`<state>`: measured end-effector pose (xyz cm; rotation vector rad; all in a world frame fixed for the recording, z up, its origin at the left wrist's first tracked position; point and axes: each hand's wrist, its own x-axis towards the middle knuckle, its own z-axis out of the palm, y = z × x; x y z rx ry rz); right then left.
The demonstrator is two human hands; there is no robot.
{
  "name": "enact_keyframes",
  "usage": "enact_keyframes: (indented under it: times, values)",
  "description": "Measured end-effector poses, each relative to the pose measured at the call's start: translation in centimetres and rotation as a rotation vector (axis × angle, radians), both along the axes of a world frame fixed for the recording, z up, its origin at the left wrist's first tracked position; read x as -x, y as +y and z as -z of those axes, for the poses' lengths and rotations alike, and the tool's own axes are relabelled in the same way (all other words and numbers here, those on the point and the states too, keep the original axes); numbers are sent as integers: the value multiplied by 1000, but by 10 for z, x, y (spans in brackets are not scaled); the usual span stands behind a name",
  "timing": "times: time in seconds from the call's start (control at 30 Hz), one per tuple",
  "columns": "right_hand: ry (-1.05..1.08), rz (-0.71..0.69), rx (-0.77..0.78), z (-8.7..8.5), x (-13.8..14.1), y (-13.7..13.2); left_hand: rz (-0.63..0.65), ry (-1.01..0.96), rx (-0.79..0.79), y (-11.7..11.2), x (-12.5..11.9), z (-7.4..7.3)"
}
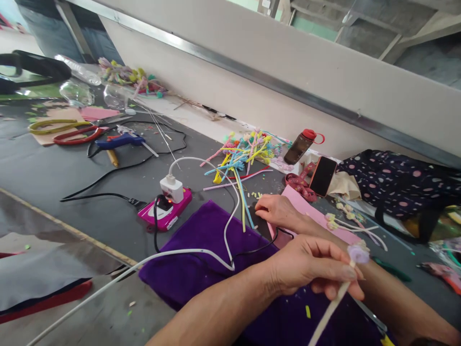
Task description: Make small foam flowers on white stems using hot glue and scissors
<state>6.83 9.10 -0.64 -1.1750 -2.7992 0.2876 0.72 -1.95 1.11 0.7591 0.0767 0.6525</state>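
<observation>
My left hand (313,264) is closed, pinching a small lilac flower (358,253) by its cream, pipe-cleaner-like stem (329,315) just below the bloom. The stem hangs down toward the bottom edge. My right arm passes behind it, and my right hand (277,211) rests on the grey table beside the pink paper (309,211). Its fingers are curled together near small yellow cut pieces (257,195); whatever they pinch is hidden. A metal tool with a yellow handle (387,340) shows partly below my left hand. Under both arms lies purple cloth (201,230).
Colourful pipe-cleaner stems and flowers (248,154) are heaped ahead. A pink power strip (167,211) has a white charger and trailing cables. Scissors (77,132), a blue glue gun (120,140), a bottle (300,146), a phone (323,176) and a patterned bag (396,187) lie around.
</observation>
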Motion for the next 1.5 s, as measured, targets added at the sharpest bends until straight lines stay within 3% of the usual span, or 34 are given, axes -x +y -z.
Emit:
enact_keyframes:
  times: [0.17, 0.33, 0.5, 0.63, 0.77, 0.87, 1.0, 1.23, 1.5]
  values:
    - [47, 44, 2, -2, 5, -2, -27, 10, 3, 2, 1, 1]
    - [213, 224, -21, -25, -15, -6, -50, 32, -5, 4, 3, 0]
    - [380, 393, 31, -40, -68, -50, -117, 96, 16, 6, 2, -1]
    - [728, 568, 205, -31, -107, -92, -227, 147, 57, 8, -1, 2]
    - [984, 569, 218, -12, -123, -113, -242, 252, 79, 11, -6, 8]
    - [1046, 539, 298, -6, -119, -120, -253, 310, 93, 13, -11, 13]
    - [1120, 497, 360, -9, -111, -125, -303, 358, 113, 14, -17, 17]
    - [1189, 498, 308, -12, -111, -124, -382, 453, 98, 17, -20, 21]
    - [1191, 479, 271, -8, -110, -121, -353, 530, 73, 20, -20, 26]
